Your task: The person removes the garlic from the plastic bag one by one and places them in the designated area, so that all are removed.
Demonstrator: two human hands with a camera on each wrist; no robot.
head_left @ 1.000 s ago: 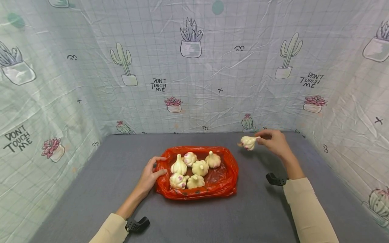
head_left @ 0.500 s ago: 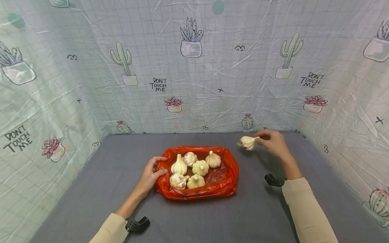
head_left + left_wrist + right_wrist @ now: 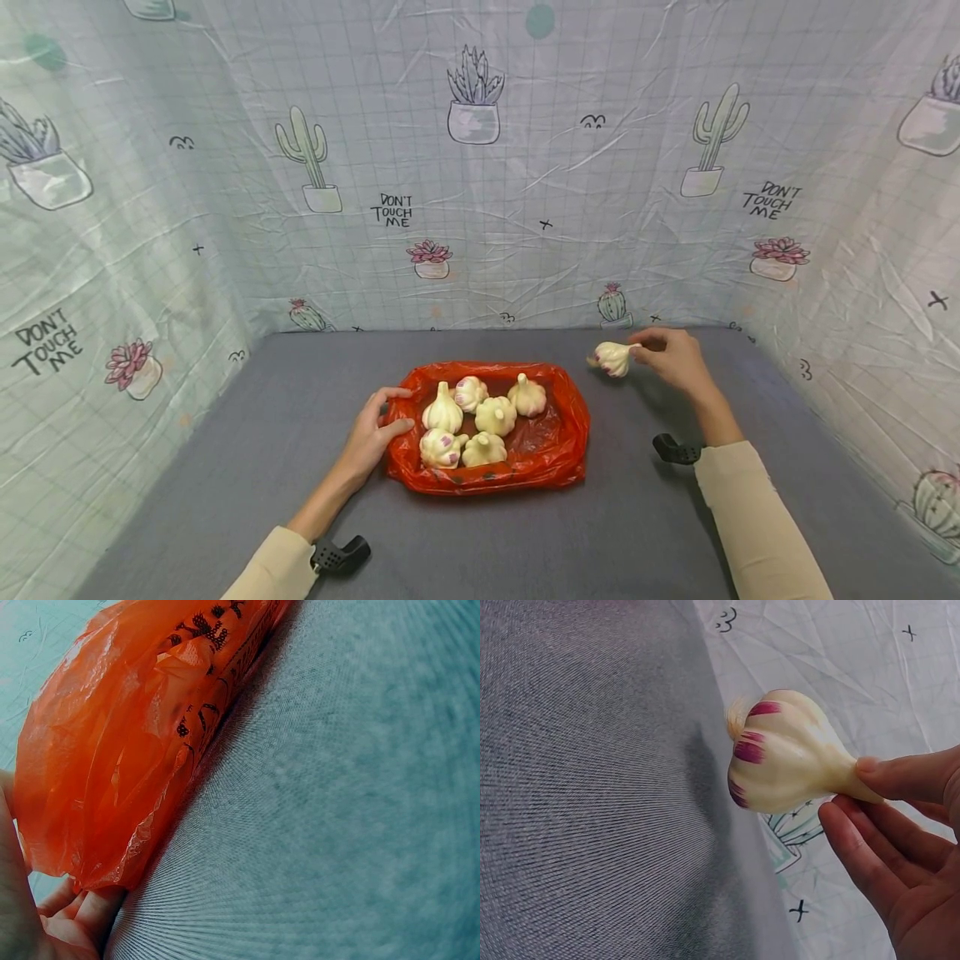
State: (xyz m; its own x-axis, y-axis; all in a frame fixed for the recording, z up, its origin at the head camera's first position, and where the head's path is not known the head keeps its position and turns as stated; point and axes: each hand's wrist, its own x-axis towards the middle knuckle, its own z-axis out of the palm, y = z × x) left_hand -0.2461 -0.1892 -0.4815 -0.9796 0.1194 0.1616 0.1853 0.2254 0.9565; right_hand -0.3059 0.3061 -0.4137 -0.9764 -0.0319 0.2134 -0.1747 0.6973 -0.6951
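My right hand point(image 3: 675, 360) pinches a garlic bulb point(image 3: 613, 359) by its stem, between thumb and fingers, to the right of a red plastic bag point(image 3: 551, 479). In the right wrist view the garlic bulb point(image 3: 784, 754) shows purple streaks and a tuft of pale roots, and its body hangs clear of the grey surface. The bag's rim is opened wide into a basket-like shape, and several whitish garlic bulbs point(image 3: 495, 415) lie inside. At the bag's left end my left hand point(image 3: 369, 433) holds the rim; its lower fingers point(image 3: 97, 911) show beneath the crinkled plastic in the left wrist view.
A grey cloth-covered table point(image 3: 315, 358) lies under everything. Pale curtains point(image 3: 510, 167) printed with cacti and words hang at the back and both sides. Each wrist wears a black camera mount point(image 3: 341, 554). The bag's right inner part point(image 3: 534, 435) shows bare red plastic.
My right forearm has shifted slightly left, and the pinched garlic bulb has dipped a little. The left hand, the bag and the bulbs in it stay as they were.
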